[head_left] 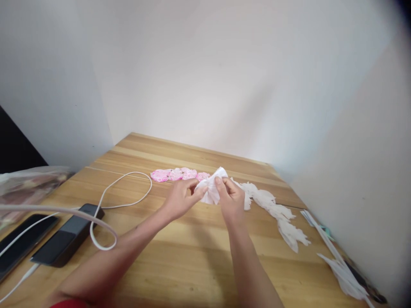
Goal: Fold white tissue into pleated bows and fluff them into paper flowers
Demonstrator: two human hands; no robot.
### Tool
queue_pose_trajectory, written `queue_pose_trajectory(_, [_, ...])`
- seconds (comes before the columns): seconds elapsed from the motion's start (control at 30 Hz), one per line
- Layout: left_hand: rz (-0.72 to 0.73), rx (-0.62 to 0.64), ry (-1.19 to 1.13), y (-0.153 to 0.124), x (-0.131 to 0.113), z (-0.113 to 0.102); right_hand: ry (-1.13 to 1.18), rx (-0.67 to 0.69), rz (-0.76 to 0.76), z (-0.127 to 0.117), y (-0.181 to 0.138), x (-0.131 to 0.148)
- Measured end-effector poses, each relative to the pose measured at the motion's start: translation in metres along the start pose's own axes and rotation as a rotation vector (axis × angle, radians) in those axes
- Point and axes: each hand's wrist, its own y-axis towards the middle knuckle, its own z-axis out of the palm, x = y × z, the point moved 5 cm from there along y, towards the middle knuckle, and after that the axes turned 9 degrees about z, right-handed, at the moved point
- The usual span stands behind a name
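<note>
Both hands meet over the middle of the wooden table [180, 252]. My left hand [180, 197] and my right hand [231, 197] pinch a crumpled piece of white tissue paper [212, 184] between their fingertips, holding it just above the tabletop. Behind the hands lies a row of pink-and-white paper flower shapes [175, 174]. To the right of my right hand a trail of cut white tissue pieces [278, 211] runs across the table.
A dark power bank [69, 235] with a looping white cable [126, 188] lies at the left, beside a black phone [22, 246]. A clear plastic bag [30, 184] sits at the far left. White paper strips [340, 265] lie near the right wall.
</note>
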Motion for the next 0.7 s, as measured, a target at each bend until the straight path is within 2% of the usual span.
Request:
queue_pose_trajectory(0.1, [0.021,-0.077,0.16,-0.001,0.001,-0.005,-0.069,0.031,-0.073,0.003,-0.003,0.005])
queue_pose_trajectory(0.27, [-0.052,-0.074,0.11,-0.003,0.01,-0.001,-0.099,0.106,-0.037,0.007,-0.002,0.003])
queue_pose_trajectory(0.47, [0.154,-0.007,0.223,-0.005,-0.001,0.007,-0.156,0.101,-0.023,0.009,-0.001,0.001])
queue_pose_trajectory(0.53, [0.115,-0.007,0.153,-0.005,0.001,0.007,-0.121,0.097,-0.014,0.008,-0.001,0.0])
queue_pose_trajectory(0.7, [-0.092,-0.011,-0.262,-0.003,0.013,0.011,-0.018,0.077,0.032,0.005,-0.001,-0.004])
